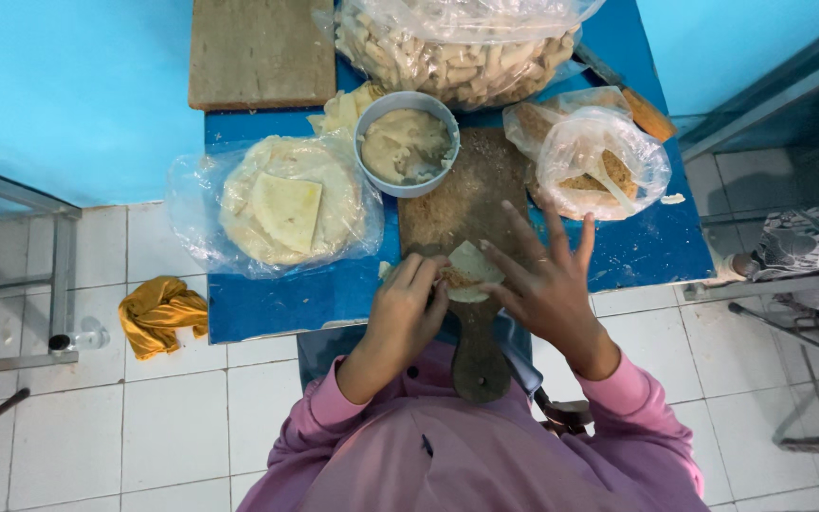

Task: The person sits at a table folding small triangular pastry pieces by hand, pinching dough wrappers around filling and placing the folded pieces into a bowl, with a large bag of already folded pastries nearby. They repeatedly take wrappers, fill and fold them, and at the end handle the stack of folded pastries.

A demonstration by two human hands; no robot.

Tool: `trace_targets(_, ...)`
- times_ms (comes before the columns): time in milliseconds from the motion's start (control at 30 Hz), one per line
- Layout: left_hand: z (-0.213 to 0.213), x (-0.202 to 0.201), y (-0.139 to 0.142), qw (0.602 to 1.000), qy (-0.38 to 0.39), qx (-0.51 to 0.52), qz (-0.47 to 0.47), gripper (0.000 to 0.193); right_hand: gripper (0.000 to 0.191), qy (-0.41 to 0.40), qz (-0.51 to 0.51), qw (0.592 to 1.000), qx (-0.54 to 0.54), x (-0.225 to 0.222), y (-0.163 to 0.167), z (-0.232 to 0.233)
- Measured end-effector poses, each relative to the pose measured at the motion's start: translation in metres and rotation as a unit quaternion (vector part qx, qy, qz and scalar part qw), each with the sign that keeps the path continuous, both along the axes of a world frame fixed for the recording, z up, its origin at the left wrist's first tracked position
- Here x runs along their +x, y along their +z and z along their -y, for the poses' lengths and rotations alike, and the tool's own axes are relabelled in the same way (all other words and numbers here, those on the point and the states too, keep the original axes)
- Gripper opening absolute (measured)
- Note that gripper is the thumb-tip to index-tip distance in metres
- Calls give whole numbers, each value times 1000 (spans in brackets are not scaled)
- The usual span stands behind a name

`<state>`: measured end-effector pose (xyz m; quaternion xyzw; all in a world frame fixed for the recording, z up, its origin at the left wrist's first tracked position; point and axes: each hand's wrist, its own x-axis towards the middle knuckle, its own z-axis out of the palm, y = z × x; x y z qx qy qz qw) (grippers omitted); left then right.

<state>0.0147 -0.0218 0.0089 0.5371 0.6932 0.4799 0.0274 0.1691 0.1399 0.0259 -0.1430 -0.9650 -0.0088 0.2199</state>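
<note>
Pale wrapper [471,270] lies on the wooden board [462,204] atop the blue counter [646,248], mid-fold. Left hand [408,308] pinches its filled edge; right hand [542,280] rests spread and released beside it. Rolling onward needs even, gentle pressure.

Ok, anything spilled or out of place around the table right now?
A crumpled yellow cloth lies on the tiled floor left of the blue table, not on it. Crumbs are scattered over the wooden board, and a small scrap sits near the crumb bag.
</note>
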Motion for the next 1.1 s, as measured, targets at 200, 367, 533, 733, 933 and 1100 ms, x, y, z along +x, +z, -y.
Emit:
trace_targets(200, 1, 2, 0, 999, 0, 8, 34, 32, 52, -45, -115, 984, -129, 10, 0, 19)
trace_targets(367, -4, 6, 0, 995, -21, 38, 88, 34, 57, -52, -146, 970, -189, 1, -6, 34)
trace_targets(533, -8, 6, 0, 993, -43, 46, 95, 31, 62, -68, -149, 950, -264, -3, -6, 36)
trace_targets(733, -8, 6, 0, 997, -43, 49, 38, 22, 66, -40, -168, 919, -355, -3, -9, 41)
trace_targets(933, -12, 8, -1, 997, -49, 61, 26, 15, 62, -35, -224, 936, -270, -10, -20, 48)
trace_targets(1100, -11, 9, -1, 997, -52, 44, 41, 23, 63, -16, -255, 945, -204, -10, -29, 54)
